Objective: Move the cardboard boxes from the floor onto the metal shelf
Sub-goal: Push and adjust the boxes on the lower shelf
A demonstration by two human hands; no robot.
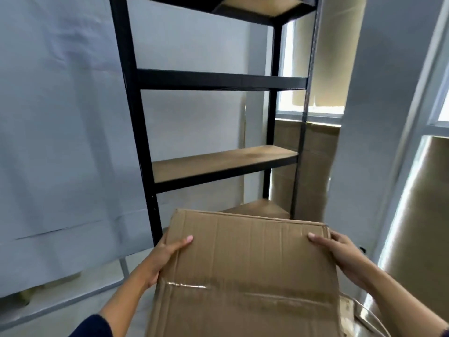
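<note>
Box [245, 271] sits between my hands, in front of the shelf [218, 164]. My left hand [165, 256] and right hand [340, 254] clamp its sides, thumbs on top.

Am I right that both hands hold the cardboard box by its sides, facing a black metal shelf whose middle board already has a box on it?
Not quite. In the head view, the left hand and right hand do hold the cardboard box by its sides before the black metal shelf, but the middle board is bare.

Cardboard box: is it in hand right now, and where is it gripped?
Yes. The left hand and right hand hold the cardboard box by its opposite side edges.
</note>
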